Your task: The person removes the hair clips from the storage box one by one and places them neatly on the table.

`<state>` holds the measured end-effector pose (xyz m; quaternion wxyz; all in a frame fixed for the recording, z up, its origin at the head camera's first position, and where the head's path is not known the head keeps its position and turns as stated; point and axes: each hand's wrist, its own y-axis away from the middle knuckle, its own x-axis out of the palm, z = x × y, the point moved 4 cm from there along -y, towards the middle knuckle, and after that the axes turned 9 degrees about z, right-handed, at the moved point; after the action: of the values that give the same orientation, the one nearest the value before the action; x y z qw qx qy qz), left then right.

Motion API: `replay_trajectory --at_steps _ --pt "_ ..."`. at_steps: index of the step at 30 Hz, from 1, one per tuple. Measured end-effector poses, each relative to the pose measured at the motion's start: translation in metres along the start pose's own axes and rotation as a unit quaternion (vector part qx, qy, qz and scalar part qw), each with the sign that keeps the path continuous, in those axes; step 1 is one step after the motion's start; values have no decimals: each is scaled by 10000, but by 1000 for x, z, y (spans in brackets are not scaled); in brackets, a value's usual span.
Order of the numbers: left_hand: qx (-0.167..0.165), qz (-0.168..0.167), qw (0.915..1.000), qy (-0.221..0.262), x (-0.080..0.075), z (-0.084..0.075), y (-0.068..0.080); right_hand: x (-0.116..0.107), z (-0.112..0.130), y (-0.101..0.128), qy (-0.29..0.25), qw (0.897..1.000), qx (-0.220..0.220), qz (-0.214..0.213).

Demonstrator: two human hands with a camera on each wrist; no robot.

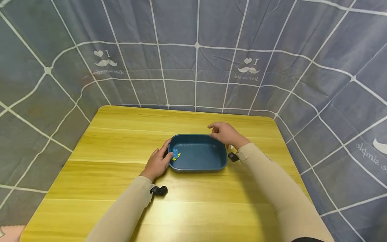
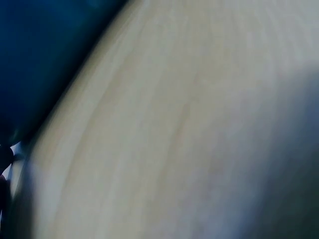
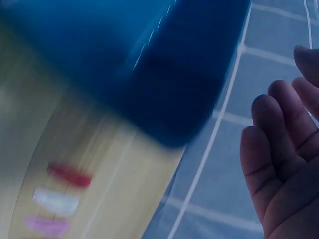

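Blue plastic, a shallow rectangular tray [image 1: 198,155], sits near the middle of the yellow wooden table [image 1: 121,141], and both my hands are at it. My left hand [image 1: 158,163] lies against the tray's left end, fingers fairly straight along the wall, thumb up by the rim; it touches rather than clamps. Just inside that end lie small blue and yellow clips [image 1: 175,155], on the tray floor. My right hand [image 1: 225,133] hovers over the far right corner, fingers relaxed and loosely spread, holding nothing.

I judge the step in hand to be steadying the tray while the right hand goes for another small piece. The next move would call for a fine pinch with the right fingertips, and for the left hand to keep the tray from sliding on the smooth wood.

From the head view I get the whole layout, including the clips in the tray. From the right wrist view I see what the head view hides: three small pieces, red [image 3: 69,175], white [image 3: 56,201] and pink [image 3: 46,226], lying blurred on the table just beside the tray's corner [image 3: 174,99], and my relaxed fingers [image 3: 269,154] empty. The left wrist view shows only tabletop and a dark blue edge [image 2: 40,59], blurred.
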<state>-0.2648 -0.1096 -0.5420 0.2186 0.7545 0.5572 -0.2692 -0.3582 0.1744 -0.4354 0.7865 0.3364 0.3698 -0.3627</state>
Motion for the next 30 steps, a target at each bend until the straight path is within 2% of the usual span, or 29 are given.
replay_trajectory --at_steps 7,13,30 --pt "-6 43 10000 23 4 1 0 31 31 -22 375 9968 -442 557" --pt "-68 51 9999 65 3 -3 0 49 41 -35 265 9942 -522 902" --pt "-64 -22 10000 -16 1 0 2 72 51 -46 167 9911 -613 1168"
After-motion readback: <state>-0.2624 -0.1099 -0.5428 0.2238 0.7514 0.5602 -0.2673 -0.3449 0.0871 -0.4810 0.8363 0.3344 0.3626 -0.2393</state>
